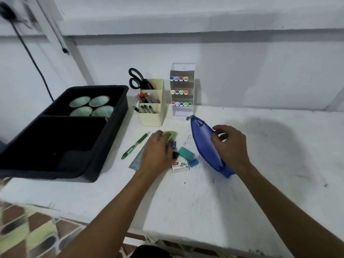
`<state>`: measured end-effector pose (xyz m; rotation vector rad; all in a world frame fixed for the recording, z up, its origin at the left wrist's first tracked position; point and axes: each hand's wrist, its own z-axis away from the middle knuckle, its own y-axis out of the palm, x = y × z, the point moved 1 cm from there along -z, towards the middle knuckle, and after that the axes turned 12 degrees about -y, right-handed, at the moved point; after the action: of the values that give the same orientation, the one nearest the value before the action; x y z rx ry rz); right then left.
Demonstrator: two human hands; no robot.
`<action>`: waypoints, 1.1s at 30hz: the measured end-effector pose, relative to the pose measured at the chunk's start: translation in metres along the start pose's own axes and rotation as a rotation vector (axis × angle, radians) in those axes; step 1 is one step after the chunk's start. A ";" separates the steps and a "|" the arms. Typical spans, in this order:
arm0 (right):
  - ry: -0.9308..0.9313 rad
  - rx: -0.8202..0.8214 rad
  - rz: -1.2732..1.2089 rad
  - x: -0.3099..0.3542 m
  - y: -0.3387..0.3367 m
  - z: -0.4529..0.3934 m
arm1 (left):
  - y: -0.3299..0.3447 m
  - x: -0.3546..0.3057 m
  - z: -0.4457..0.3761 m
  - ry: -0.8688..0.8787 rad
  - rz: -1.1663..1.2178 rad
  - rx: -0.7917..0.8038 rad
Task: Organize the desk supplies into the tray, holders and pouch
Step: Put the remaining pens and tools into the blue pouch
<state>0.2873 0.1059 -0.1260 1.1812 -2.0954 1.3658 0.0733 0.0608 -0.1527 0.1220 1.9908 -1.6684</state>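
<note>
Blue pouch (204, 144) pinched by right hand (230, 144) | left hand (156, 151) fingers curled over small supplies

Small box (180, 166): "STAPLES" (red logo above unreadable).

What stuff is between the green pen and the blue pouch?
In the head view, the left hand over a ruler and green protractor, then a teal eraser and staples box.

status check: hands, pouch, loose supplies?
Right hand grips blue pouch rim. Left hand on loose pile by green protractor. Green pen, ruler, staples box, erasers still on desk. Nothing blocking.
</note>
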 end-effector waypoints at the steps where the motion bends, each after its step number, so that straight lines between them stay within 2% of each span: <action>1: 0.001 0.002 -0.005 0.000 0.002 0.000 | -0.008 0.011 -0.009 -0.131 -0.040 -0.012; 3: 0.001 0.009 -0.008 0.000 0.004 0.001 | -0.022 0.033 -0.021 -0.365 -0.207 0.059; 5: -0.002 0.022 -0.020 -0.001 0.007 0.002 | -0.033 0.052 -0.025 -0.488 -0.301 0.182; 10: 0.024 0.083 -0.060 -0.006 0.017 0.001 | -0.048 0.066 -0.024 -0.487 -0.272 0.367; 16: 0.030 0.112 -0.074 -0.011 0.025 -0.004 | -0.055 0.060 -0.018 -0.438 -0.304 0.467; 19: 0.020 0.122 -0.087 -0.015 0.027 -0.008 | -0.053 0.061 -0.017 -0.411 -0.352 0.441; 22: -0.001 0.123 -0.105 -0.016 0.028 -0.011 | -0.053 0.061 -0.018 -0.457 -0.289 0.409; 26: -0.033 0.091 -0.131 -0.017 0.028 -0.014 | -0.054 0.059 -0.021 -0.516 -0.200 0.474; 30: -0.040 0.088 -0.115 -0.018 0.028 -0.017 | -0.060 0.056 -0.022 -0.507 0.099 0.490; 33: -0.028 0.071 -0.104 -0.018 0.030 -0.020 | -0.069 0.042 -0.021 -0.464 0.288 0.418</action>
<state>0.2710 0.1370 -0.1455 1.3261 -1.9891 1.3930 0.0028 0.0533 -0.1080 0.1469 1.2122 -1.7088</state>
